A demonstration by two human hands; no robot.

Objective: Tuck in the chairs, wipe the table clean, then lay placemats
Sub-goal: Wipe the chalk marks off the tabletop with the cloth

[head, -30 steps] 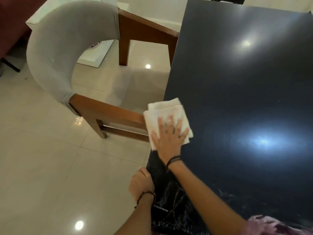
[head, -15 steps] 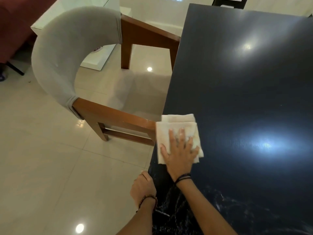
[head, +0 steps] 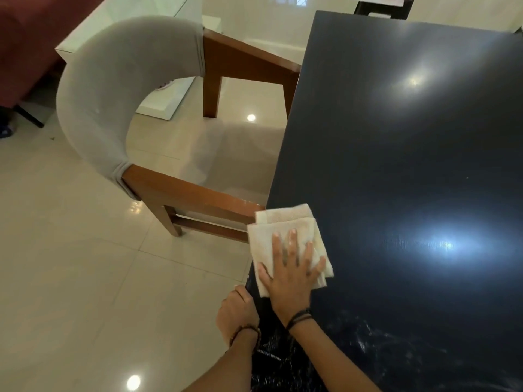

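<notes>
Since a second ago the cloth and the right hand on it have slid down the table's left edge toward the bottom of the frame.

The dark table fills the right half. Its near corner at lower centre shows wet streaks, while the glossy span above looks unstreaked, so I judge wiping to be underway with most of the top left to cover. No placemats are in view, so that step is not yet done.

The grey-backed chair at upper left has its wooden arms touching the table edge, seemingly tucked in.

The folded cloth overhangs that left edge a little; open tabletop lies to its right and above.

The right hand presses it flat, fingers straight and spread. The left hand, lower centre, rests against the table's edge; whether it grips I cannot tell.
</notes>
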